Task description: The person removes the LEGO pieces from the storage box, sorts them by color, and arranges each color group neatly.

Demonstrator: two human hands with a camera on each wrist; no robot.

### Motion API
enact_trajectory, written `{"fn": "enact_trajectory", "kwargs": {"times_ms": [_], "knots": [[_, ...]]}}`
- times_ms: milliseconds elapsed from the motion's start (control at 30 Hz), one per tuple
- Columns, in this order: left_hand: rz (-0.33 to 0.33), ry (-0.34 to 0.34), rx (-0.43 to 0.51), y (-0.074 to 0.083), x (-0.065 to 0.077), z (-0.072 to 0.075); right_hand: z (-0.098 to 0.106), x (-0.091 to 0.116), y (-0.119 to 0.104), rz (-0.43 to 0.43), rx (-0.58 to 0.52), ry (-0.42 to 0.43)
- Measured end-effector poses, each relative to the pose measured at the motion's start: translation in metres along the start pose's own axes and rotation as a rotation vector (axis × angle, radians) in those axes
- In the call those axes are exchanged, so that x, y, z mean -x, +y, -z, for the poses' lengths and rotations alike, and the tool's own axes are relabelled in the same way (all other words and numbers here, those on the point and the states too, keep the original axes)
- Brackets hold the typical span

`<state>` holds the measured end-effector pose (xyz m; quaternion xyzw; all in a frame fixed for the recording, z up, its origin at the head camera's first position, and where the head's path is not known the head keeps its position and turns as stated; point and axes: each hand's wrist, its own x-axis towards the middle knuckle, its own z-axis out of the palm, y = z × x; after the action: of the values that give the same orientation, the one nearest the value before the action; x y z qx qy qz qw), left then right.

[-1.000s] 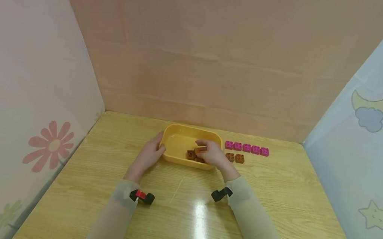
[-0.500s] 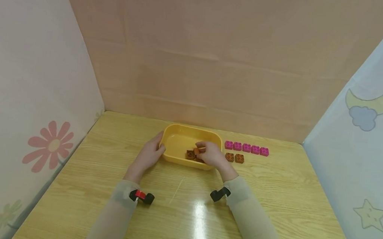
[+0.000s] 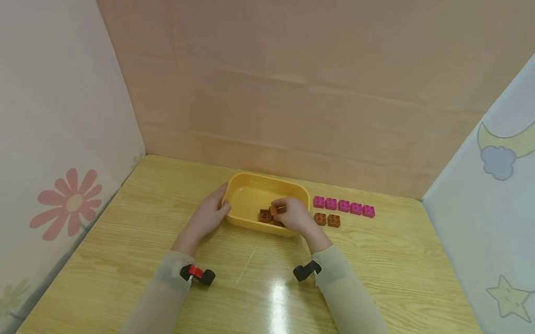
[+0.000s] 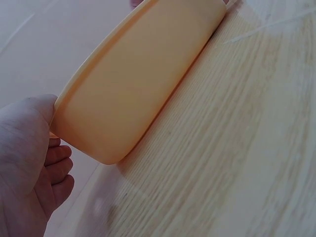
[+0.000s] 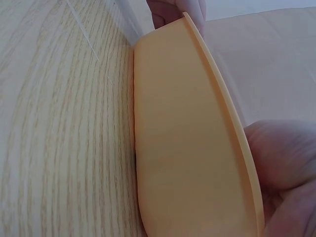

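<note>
A yellow plastic tray (image 3: 252, 197) stands on the table, with several brown toy building bricks (image 3: 264, 215) at its front right inside. My left hand (image 3: 205, 215) grips the tray's left end; the left wrist view shows its thumb over the rim, fingers curled below outside. My right hand (image 3: 297, 216) reaches in over the front right rim and pinches an orange-brown building brick (image 3: 273, 210) between thumb and fingers. In the right wrist view the tray's front wall (image 5: 182, 133) hides that brick and the fingertips.
Right of the tray, a row of several magenta bricks (image 3: 344, 205) lies on the wooden table (image 3: 381, 281). Two brown bricks (image 3: 326, 220) sit side by side in front of that row. Fabric walls enclose the table at the back and both sides.
The orange-brown brick in my right hand has turned and shifted slightly left, and my right fingers have drawn together around it. The left hand keeps its hold on the tray.
</note>
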<state>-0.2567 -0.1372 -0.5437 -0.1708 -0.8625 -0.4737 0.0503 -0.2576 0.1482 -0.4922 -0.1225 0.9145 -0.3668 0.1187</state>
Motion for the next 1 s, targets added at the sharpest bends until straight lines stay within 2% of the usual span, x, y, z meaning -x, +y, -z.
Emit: {"fn": "enact_trajectory", "kwargs": {"times_ms": [333, 600, 833, 1000], "knots": [[-0.002, 0.004, -0.004, 0.0, 0.0, 0.001, 0.001, 0.002, 0.001, 0.022, -0.001, 0.02], [0.004, 0.0, -0.005, 0.0, -0.001, 0.002, 0.002, 0.004, 0.006, 0.036, -0.133, 0.074], [-0.006, 0.004, -0.002, -0.001, -0.001, 0.001, 0.004, 0.006, 0.009, 0.081, -0.182, 0.103], [-0.011, 0.006, -0.009, 0.0, -0.001, 0.003, 0.006, 0.008, 0.01, 0.112, -0.279, 0.129]]}}
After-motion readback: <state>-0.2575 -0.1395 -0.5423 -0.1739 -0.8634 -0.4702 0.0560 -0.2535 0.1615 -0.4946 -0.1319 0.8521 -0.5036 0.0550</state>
